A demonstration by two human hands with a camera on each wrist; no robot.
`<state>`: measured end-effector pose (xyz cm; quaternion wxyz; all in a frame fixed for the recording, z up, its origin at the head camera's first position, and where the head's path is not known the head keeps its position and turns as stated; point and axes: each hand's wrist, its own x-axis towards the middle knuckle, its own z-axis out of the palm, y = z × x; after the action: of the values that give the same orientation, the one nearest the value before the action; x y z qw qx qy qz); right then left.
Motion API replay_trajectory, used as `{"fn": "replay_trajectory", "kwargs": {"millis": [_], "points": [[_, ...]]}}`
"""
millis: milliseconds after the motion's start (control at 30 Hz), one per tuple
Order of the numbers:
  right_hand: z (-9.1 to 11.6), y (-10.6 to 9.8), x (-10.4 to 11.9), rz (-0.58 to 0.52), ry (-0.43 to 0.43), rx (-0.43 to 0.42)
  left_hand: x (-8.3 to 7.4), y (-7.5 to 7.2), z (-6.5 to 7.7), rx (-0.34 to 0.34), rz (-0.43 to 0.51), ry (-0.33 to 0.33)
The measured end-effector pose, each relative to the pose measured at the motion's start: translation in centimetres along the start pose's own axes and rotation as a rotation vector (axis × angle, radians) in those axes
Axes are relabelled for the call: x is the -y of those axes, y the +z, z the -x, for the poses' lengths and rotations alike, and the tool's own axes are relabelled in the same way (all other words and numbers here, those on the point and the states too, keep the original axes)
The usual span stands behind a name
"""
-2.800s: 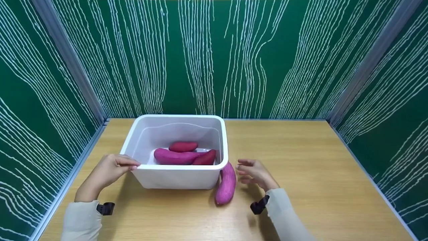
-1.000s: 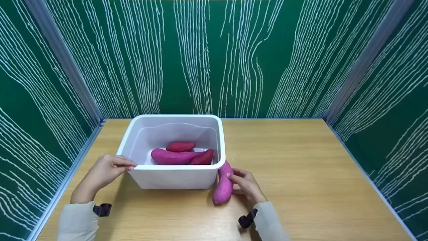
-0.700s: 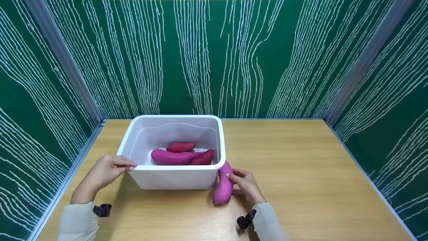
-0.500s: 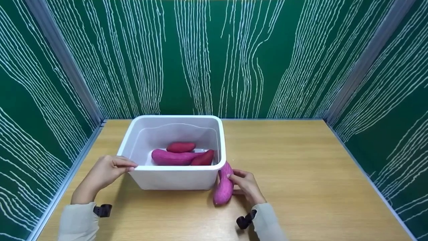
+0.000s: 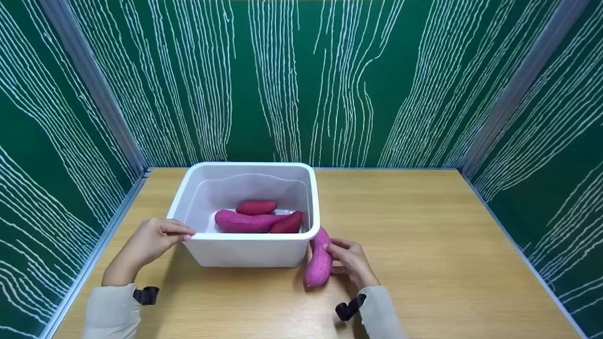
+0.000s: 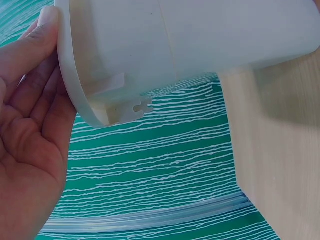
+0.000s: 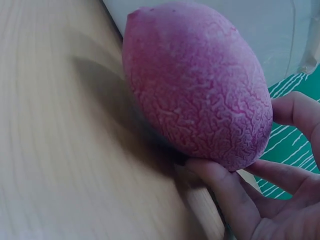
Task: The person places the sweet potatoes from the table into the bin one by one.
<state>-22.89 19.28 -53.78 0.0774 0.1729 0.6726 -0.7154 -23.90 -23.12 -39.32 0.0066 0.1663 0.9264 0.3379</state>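
In the head view my left hand [image 5: 153, 245] pinches the front left corner of a white plastic bin [image 5: 249, 252]; the left wrist view has the thumb and fingers either side of its rim [image 6: 67, 65]. My right hand [image 5: 352, 261] grips a curved pink-purple eggplant [image 5: 319, 266] outside the bin's front right corner. Up close in the right wrist view, the wrinkled, rounded end of the eggplant [image 7: 195, 90] sits between thumb and fingers. Its upper end is partly hidden behind the bin's corner. Inside the bin lie another pink-purple eggplant [image 5: 242, 222] and two red sweet potatoes [image 5: 256, 207].
The bin stands on a wooden table [image 5: 414, 226], left of the middle. Green panels [image 5: 301, 84] with white wavy lines close off the back and both sides, with grey metal posts [image 5: 509, 94] at the corners. Both wrists wear black devices [image 5: 349, 308].
Since the earliest frame my right hand has moved left and taken hold of the eggplant beside the bin. Over the last second hands and bin stay almost in place.
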Motion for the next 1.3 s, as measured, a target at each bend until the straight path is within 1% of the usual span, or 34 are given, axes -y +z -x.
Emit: {"fn": "replay_trajectory", "kwargs": {"millis": [200, 433, 700, 767, 900, 1100, 1300], "points": [[0.0, -0.4, 0.6, -0.007, 0.022, 0.003, 0.1, 0.0, -0.1, 0.003, 0.002, -0.007], [0.2, -1.1, 1.8, 0.027, 0.037, -0.010, 0.2, 0.0, 0.0, 0.005, 0.004, -0.015], [0.3, -2.0, 3.3, 0.032, -0.002, -0.031, 0.1, -0.1, -0.1, 0.014, 0.012, -0.031], [0.2, -2.1, 3.7, 0.026, -0.014, -0.028, 0.0, -0.1, -0.1, 0.010, 0.012, -0.021], [0.2, -2.4, 4.5, 0.048, -0.039, -0.022, 0.1, 0.0, 0.0, 0.004, 0.011, -0.004], [0.2, -2.9, 6.1, 0.101, -0.054, -0.013, 0.1, -0.1, -0.1, 0.011, 0.014, -0.046], [0.3, -3.5, 7.8, 0.139, -0.051, 0.010, 0.1, -0.1, -0.1, 0.018, 0.014, -0.052]]}}
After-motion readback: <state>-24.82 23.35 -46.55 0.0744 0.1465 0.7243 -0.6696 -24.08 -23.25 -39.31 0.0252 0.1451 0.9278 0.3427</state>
